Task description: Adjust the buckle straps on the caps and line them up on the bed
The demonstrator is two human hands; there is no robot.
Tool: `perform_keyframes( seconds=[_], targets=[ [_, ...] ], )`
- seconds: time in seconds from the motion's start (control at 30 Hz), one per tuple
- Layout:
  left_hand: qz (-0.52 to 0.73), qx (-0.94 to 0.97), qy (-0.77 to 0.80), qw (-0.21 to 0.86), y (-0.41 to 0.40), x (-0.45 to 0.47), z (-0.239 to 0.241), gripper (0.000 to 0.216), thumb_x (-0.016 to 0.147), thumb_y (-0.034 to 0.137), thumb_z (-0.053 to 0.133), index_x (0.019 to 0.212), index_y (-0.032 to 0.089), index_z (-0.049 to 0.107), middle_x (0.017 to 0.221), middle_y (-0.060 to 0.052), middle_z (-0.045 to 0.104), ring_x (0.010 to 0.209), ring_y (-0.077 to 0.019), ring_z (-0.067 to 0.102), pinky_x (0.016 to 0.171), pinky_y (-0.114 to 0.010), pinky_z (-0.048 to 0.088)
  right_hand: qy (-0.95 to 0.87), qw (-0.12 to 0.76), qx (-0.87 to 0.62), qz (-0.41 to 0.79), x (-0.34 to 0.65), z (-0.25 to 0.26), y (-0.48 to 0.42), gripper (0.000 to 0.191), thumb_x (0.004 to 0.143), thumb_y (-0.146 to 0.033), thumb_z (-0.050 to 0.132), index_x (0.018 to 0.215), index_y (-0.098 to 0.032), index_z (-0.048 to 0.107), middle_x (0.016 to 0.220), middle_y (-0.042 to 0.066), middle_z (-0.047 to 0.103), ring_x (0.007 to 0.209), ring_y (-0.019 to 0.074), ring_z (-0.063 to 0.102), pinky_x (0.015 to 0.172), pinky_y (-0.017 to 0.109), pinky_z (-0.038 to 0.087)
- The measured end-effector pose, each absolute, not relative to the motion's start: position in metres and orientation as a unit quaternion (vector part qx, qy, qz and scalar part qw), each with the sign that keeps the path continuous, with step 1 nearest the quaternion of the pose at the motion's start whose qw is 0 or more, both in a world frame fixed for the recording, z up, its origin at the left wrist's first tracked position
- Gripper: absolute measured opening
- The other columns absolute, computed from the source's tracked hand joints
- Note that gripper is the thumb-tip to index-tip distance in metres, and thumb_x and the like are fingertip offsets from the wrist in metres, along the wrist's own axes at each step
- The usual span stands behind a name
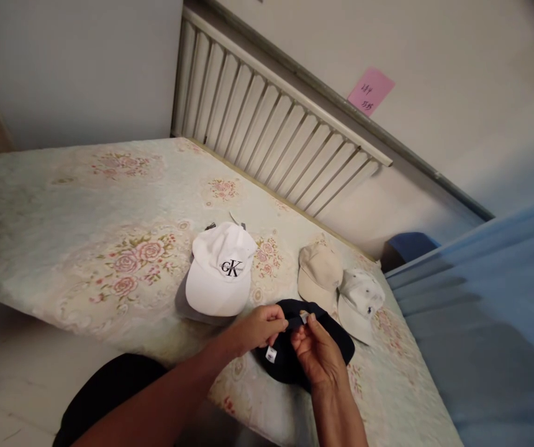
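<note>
A dark baseball cap is under both my hands near the table's front edge, its inside partly showing with a white label. My left hand pinches the dark strap of this cap between thumb and fingers. On the strap's other side, my right hand grips it by a small metallic-looking buckle, thumb on top. Left of the hands rests a white baseball cap with black letters on its front. Beyond them to the right lie a beige cap and, beside it, an off-white cap with a small dark emblem.
A floral cloth covers the table. Along its back edge runs a white radiator, with a pink note on the wall above. A blue curtain hangs at the right, and a dark rounded object is at the lower left.
</note>
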State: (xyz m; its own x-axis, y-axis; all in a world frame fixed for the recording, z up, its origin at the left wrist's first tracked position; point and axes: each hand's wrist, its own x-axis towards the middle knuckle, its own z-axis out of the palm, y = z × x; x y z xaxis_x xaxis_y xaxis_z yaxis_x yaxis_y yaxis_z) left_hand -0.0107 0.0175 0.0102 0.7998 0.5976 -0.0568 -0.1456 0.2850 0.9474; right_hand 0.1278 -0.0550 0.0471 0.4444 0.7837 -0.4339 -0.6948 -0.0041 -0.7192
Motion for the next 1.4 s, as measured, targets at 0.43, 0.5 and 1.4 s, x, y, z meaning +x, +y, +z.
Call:
perform_keyframes(
  seconds=[0.43, 0.5, 1.4],
  targets=[
    [0.255, 0.504, 0.194, 0.802, 0.017, -0.007, 0.006, 0.020, 0.078, 0.037, 0.053, 0.071, 0.020, 0.047, 0.044, 0.009, 0.045, 0.033, -0.0044, 0.028, 0.036, -0.019, 0.020, -0.051, 0.708, -0.474, 0.522, 0.123, 0.047, -0.054, 0.021, 0.060, -0.012, 0.082, 0.075, -0.012, 0.067, 0.062, -0.001, 0.067, 0.050, 0.0069, 0.059, 0.047, 0.016, 0.052],
    [0.255, 0.499, 0.191, 0.806, 0.016, -0.007, 0.005, 0.020, 0.079, 0.037, 0.053, 0.070, 0.020, 0.047, 0.044, 0.008, 0.046, 0.034, -0.0044, 0.029, 0.036, -0.019, 0.021, -0.054, 0.708, -0.477, 0.518, 0.122, 0.048, -0.054, 0.022, 0.058, -0.012, 0.083, 0.073, -0.012, 0.066, 0.061, -0.001, 0.067, 0.050, 0.0069, 0.059, 0.047, 0.016, 0.052],
    [0.295, 0.466, 0.212, 0.807, 0.011, -0.006, 0.008, 0.022, 0.077, 0.038, 0.055, 0.072, 0.017, 0.050, 0.048, 0.006, 0.049, 0.041, -0.0057, 0.039, 0.043, -0.020, 0.025, -0.122, 0.687, -0.514, 0.499, 0.109, 0.045, -0.050, 0.027, 0.056, -0.021, 0.085, 0.076, -0.013, 0.068, 0.063, -0.002, 0.068, 0.049, 0.0065, 0.059, 0.046, 0.015, 0.051]
  ],
)
